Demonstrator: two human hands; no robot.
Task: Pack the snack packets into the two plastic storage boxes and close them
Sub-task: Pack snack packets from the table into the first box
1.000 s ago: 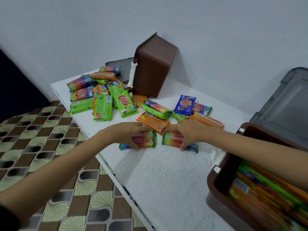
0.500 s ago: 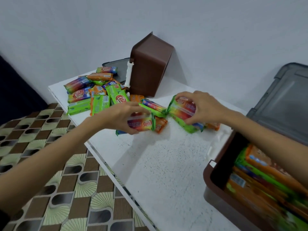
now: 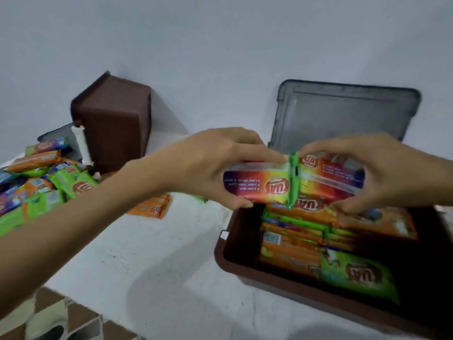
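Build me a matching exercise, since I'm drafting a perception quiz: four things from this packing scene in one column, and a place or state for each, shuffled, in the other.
Things
1. left hand
2. open brown box
3. second brown box
4. lone orange packet

Places or states
A. lies flat on the white table
B. tipped on its side
C. grips a rainbow packet
D. partly filled, grey lid raised

Pairs: 1-C, 2-D, 3-B, 4-A.
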